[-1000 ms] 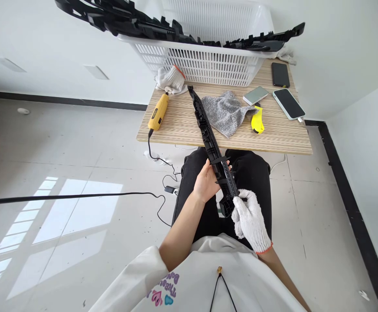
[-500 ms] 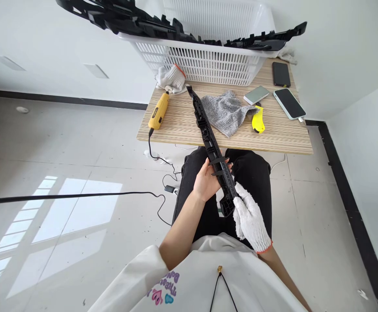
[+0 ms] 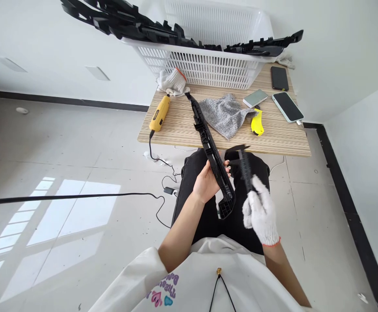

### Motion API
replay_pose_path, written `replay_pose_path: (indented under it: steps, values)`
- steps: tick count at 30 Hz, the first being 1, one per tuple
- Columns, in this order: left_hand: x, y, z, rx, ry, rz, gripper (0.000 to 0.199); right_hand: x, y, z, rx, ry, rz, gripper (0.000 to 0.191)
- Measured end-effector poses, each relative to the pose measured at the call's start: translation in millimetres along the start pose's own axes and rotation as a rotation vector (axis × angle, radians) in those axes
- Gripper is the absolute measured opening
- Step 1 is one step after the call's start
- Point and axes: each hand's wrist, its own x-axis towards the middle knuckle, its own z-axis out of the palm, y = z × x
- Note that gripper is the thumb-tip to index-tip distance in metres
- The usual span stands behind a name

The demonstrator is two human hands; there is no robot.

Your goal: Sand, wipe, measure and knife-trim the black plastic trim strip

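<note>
My bare left hand (image 3: pixel 206 182) is wrapped round the lower half of a long black plastic trim piece (image 3: pixel 208 141). The piece slants from above my lap up over the table edge, its far end near a white glove. In my right hand (image 3: pixel 261 212), covered by a white knit glove with an orange cuff, is a black caliper (image 3: pixel 246 169), blurred by motion. Its jaws point up and left, apart from the trim piece and just right of it.
A white plastic basket (image 3: pixel 195 65) full of black trim pieces (image 3: pixel 137 28) stands at the table's back. On the wooden table (image 3: pixel 182 134) lie a yellow corded rotary tool (image 3: pixel 160 113), a spare glove (image 3: pixel 172 81), a grey cloth (image 3: pixel 226 115), a yellow object (image 3: pixel 257 122) and a phone (image 3: pixel 287 107).
My right hand has moved right, taking the caliper away from the trim piece, which its jaws lay across before. My left hand keeps its hold in nearly the same place.
</note>
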Motion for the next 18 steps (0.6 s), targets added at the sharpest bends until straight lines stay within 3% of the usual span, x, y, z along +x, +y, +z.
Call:
replay_pose_path:
  steps: [2,5,10,13,16,18]
  values:
    - [-0.8,0.3,1.5,-0.004,-0.005,-0.008,0.04,18.8,-12.7,-11.8,0.035,0.141,-0.125,0.056]
    - [-2.2,0.9,2.9,-0.001,0.031,-0.019,0.039,65.0,-36.7,-30.3,0.012,0.21,-0.272,0.048]
    - [-2.3,1.5,0.6,-0.007,0.068,-0.051,0.039,140.0,-67.8,-42.4,-0.213,0.279,-0.255,0.049]
    - [-1.2,0.5,-0.8,-0.015,0.062,-0.051,0.039,151.4,-85.5,-41.5,-0.573,0.263,-0.28,0.046]
    - [-0.9,-2.1,-1.9,0.005,0.017,-0.044,0.036,142.0,-113.4,-39.5,-1.008,0.378,-0.415,0.046]
    - [-2.4,-4.6,-3.3,0.057,-0.022,-0.078,0.035,133.8,-139.8,-36.7,-1.048,0.447,-0.548,0.046]
